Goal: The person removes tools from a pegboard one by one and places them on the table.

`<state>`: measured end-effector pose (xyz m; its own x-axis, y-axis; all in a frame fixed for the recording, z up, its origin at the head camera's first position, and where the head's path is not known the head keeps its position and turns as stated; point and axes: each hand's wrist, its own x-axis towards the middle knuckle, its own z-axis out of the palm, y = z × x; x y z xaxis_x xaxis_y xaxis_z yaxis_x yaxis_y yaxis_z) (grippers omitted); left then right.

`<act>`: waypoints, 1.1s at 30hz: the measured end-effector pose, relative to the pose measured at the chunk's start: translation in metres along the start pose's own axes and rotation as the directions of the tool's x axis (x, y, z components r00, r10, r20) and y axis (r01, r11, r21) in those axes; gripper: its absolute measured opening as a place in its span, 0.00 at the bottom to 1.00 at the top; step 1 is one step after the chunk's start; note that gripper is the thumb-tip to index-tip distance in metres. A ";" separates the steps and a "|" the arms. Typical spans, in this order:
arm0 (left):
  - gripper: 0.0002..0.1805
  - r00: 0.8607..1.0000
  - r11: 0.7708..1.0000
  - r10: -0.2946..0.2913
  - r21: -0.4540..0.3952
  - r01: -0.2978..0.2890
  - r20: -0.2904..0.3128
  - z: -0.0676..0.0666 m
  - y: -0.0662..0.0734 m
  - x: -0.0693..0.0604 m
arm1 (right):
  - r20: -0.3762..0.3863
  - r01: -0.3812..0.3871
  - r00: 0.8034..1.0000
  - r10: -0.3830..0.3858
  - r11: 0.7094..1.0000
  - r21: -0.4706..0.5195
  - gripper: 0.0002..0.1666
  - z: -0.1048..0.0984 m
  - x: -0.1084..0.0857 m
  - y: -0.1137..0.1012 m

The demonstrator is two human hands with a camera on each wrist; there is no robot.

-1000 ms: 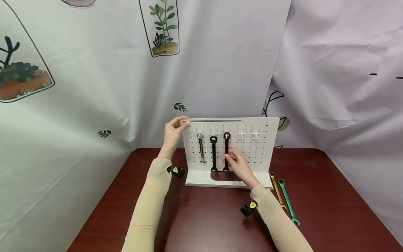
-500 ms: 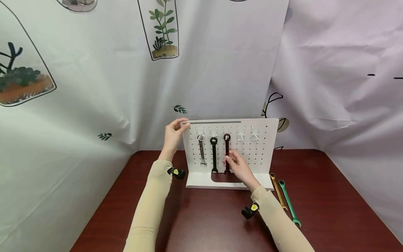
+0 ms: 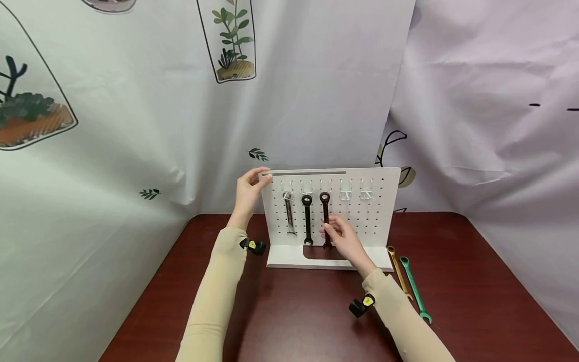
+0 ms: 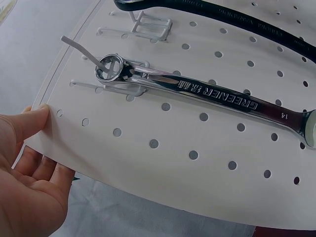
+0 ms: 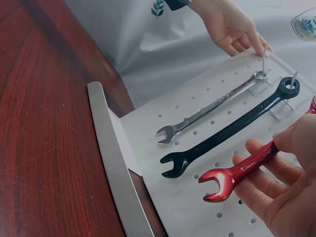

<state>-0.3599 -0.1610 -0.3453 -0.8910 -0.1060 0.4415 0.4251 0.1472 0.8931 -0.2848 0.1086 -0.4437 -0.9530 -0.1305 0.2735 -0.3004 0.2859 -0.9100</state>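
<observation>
Left hand [image 3: 247, 195] is up high, fingers pinching the white pegboard [image 3: 385, 211] by its left corner; right hand [image 3: 346, 239] angles in from near right, fingers pinching the red wrench [image 5: 245, 167] right of the black wrench [image 3: 307, 221].

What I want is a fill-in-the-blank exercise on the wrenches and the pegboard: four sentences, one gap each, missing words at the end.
1. The right hand holds a wrench whose colour is ____.
2. The silver wrench is stamped with the number ____.
3. On the pegboard, which the left hand grips at a corner, a ____ wrench hangs next to the silver one.
4. On the table, beside the gold wrench, lies a ____ wrench.

Missing words: red; 14; black; green.
</observation>
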 end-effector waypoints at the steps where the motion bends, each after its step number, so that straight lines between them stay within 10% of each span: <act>1: 0.16 1.000 1.000 -0.001 -0.002 0.001 0.000 0.000 0.000 0.000 | 0.002 0.003 1.000 -0.003 1.000 0.001 0.17 0.000 -0.001 0.000; 33: 0.17 1.000 1.000 -0.008 0.003 0.008 0.003 0.000 -0.001 -0.001 | 0.055 0.011 0.998 -0.011 1.000 -0.002 0.15 -0.009 -0.020 -0.005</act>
<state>-0.3595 -0.1614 -0.3461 -0.8948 -0.1047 0.4339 0.4173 0.1490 0.8965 -0.2648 0.1177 -0.4414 -0.9460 -0.1859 0.2655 -0.3106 0.2867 -0.9063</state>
